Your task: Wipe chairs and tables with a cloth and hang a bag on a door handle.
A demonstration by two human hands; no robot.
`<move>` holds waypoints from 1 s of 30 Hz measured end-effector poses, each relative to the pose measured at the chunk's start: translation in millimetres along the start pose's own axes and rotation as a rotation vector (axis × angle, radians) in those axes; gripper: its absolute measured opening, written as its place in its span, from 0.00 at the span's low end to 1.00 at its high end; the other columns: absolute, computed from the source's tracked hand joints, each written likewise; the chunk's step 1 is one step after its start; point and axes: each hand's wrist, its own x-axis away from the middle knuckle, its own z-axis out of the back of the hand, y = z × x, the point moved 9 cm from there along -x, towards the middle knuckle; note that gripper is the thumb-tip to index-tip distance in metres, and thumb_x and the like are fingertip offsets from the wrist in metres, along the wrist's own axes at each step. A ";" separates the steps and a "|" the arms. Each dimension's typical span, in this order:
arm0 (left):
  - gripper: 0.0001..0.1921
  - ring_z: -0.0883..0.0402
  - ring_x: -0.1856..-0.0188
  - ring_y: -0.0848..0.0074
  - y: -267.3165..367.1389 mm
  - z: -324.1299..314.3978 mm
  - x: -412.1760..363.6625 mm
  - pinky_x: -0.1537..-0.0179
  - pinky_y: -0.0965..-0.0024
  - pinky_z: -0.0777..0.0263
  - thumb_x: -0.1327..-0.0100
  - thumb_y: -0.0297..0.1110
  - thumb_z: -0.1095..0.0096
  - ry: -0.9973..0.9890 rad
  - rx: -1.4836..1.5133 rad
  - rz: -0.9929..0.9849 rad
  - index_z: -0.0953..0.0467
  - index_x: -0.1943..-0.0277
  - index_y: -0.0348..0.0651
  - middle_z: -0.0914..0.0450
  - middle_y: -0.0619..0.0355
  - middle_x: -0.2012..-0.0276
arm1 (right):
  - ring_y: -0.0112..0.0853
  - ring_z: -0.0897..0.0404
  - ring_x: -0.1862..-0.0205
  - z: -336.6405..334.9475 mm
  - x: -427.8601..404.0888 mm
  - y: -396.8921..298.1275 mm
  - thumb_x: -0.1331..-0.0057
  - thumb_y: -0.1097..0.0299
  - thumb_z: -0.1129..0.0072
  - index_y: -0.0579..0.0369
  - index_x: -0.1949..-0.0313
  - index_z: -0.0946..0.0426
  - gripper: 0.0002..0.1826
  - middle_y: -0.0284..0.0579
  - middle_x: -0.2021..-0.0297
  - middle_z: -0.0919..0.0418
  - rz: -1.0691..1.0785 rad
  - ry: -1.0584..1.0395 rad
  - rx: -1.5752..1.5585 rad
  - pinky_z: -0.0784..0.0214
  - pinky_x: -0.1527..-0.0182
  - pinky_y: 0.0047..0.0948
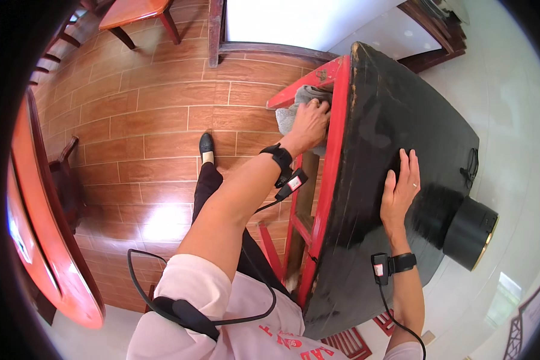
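A grey cloth (286,119) is bunched under my left hand (312,119), whose fingers curl over it against the red side frame (335,148) of a black-topped table. Part of the cloth reaches into the gap between the red rails, and my fingertips are partly hidden there. My right hand (400,189) lies palm down on the worn black tabletop (378,121), fingers extended, the thumb a little apart. Nothing is held in it. Both wrists wear black straps with small cabled devices.
A black cylinder with a gold rim (470,234) stands at the tabletop's far side, near a coiled black cable (470,166). Red-brown wooden furniture (56,225) is at left, a wooden stool (137,13) at upper left. A dark wooden frame (270,48) borders a white panel beyond.
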 end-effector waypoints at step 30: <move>0.27 0.21 0.51 0.52 62.8 -55.0 165.7 0.51 0.55 0.28 0.44 0.57 0.41 -1.046 0.577 0.137 0.18 0.54 0.40 0.19 0.41 0.56 | 0.40 0.45 0.30 -2.7 1.3 3.6 0.30 0.59 0.57 0.50 0.35 0.36 0.25 0.47 0.32 0.42 0.007 -0.011 -0.010 0.57 0.32 0.43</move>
